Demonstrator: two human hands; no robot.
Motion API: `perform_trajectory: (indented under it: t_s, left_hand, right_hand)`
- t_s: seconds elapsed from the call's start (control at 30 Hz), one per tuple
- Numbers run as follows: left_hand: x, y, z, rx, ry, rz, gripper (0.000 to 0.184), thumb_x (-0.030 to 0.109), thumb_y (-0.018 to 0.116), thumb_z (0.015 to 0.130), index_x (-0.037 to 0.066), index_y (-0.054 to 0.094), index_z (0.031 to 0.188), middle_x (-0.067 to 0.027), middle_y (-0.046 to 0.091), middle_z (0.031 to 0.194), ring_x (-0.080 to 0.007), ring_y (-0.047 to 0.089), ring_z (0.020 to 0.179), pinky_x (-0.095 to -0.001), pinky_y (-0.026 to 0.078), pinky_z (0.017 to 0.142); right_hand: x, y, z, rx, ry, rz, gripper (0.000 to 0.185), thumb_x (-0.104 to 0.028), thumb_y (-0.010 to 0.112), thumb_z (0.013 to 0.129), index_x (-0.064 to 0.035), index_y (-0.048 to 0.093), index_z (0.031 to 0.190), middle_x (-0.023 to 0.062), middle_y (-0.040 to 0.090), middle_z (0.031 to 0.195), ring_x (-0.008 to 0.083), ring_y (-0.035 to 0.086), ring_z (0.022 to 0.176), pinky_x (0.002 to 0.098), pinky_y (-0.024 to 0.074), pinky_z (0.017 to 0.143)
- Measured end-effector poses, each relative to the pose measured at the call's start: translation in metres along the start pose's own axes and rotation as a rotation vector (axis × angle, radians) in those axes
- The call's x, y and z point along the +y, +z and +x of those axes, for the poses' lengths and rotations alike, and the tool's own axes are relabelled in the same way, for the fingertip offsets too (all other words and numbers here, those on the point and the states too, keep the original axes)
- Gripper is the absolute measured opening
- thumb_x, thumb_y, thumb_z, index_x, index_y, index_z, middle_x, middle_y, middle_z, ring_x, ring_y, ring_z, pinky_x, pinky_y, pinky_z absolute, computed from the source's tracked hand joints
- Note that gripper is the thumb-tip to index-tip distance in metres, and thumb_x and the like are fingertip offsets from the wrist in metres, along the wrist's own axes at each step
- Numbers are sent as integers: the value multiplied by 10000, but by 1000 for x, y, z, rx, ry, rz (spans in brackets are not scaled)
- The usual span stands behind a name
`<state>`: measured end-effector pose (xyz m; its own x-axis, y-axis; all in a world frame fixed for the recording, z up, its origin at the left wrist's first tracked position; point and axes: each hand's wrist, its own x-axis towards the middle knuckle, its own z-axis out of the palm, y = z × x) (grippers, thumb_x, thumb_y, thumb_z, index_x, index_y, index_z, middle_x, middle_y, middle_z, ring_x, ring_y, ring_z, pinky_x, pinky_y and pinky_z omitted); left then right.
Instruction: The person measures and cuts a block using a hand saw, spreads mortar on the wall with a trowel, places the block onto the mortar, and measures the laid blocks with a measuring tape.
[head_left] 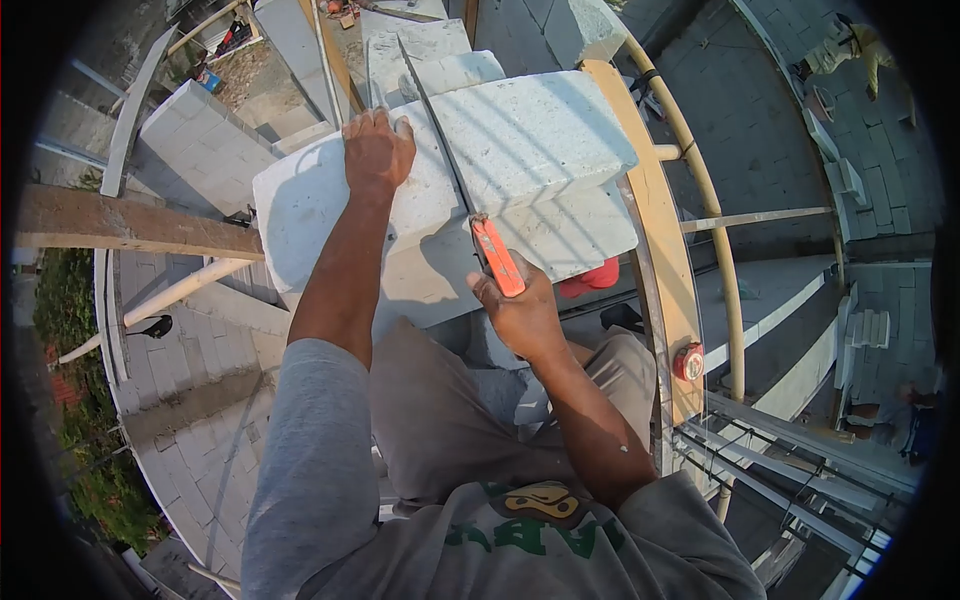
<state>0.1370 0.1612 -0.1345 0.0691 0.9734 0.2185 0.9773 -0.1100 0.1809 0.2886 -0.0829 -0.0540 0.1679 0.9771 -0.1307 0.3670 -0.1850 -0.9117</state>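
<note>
A hand saw point(434, 122) with an orange handle is gripped in my right hand point(524, 308). Its long dark blade points away from me and lies across the top of a white concrete block point(540, 130). To the left of the blade, my left hand point(378, 152) presses on the same block, fingers extended towards its far edge. Another white block point(570, 235) sits beneath it on the near side. Whether the blade's teeth are sunk into the block cannot be made out.
A wooden plank point(662, 270) runs down the right side, bearing a red tape measure point(688, 361). Beyond it stand bamboo poles point(715, 215). A wooden beam point(135, 222) reaches in from the left. Another person point(855, 48) is far below at upper right.
</note>
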Motion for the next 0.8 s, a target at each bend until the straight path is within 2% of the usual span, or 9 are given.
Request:
perform_trajectory:
  t_s: [0.1,0.17,0.33,0.4,0.5,0.57,0.67,0.73,0.8]
  left_hand:
    - [0,-5,-2,-21,15,-44,546,401,394,955,4,495,1315,-184,489,1357,-311,401,1307,-400,224,1132]
    - [-1,-3,0,-36,-14,-16,546,403,392,955,10,491,1322,-174,491,1358,-306,405,1305,-399,232,1130]
    - [-3,10,-4,18,-13,-10,544,404,398,953,4,508,1305,-188,493,1353,-312,410,1301,-405,237,1130]
    - [-4,11,-1,73,18,-24,536,401,416,949,-8,526,1278,-200,512,1315,-321,431,1273,-413,258,1115]
    - [-14,21,4,219,98,-49,518,386,465,936,-33,559,1225,-217,560,1227,-346,479,1204,-427,308,1075]
    - [-8,6,7,136,71,-44,525,393,438,939,-23,550,1240,-216,549,1250,-336,466,1226,-425,284,1094]
    - [-10,5,5,80,34,-53,533,392,419,942,-26,539,1251,-219,540,1266,-340,455,1241,-423,261,1109]
    - [-8,9,7,70,43,-34,533,390,417,943,-28,539,1248,-223,539,1265,-343,456,1237,-423,259,1110]
    - [-11,18,9,136,65,-42,531,389,418,942,-33,542,1240,-229,542,1258,-345,462,1228,-421,263,1105]
  right_hand:
    - [33,-8,-55,-38,123,100,188,-118,673,842,18,546,867,137,593,722,211,543,627,324,456,623]
    - [58,-12,-123,35,38,35,179,-118,675,845,8,550,872,114,617,758,178,539,642,314,457,629]
    - [35,-15,-49,-82,75,-17,160,-105,668,843,-3,550,880,135,600,740,239,556,605,333,469,619]
    - [37,-4,-38,42,-44,6,181,-131,667,850,-1,545,879,139,588,719,267,550,586,335,466,598]
    - [60,-4,-56,12,-56,-122,202,-159,673,855,-2,555,902,124,591,701,231,558,593,328,469,592]
    - [75,-10,-102,-20,220,91,212,-167,675,855,1,567,927,111,601,696,196,557,587,329,476,595]
    - [68,-30,-129,-13,46,-99,211,-174,660,864,9,579,929,104,613,703,165,549,592,326,480,615]
    - [50,-22,-66,-50,209,35,194,-150,650,856,23,571,896,131,595,676,200,539,569,332,468,603]
    - [3,-13,17,-56,53,1,185,-126,656,837,28,561,876,162,563,645,237,521,551,335,451,579]
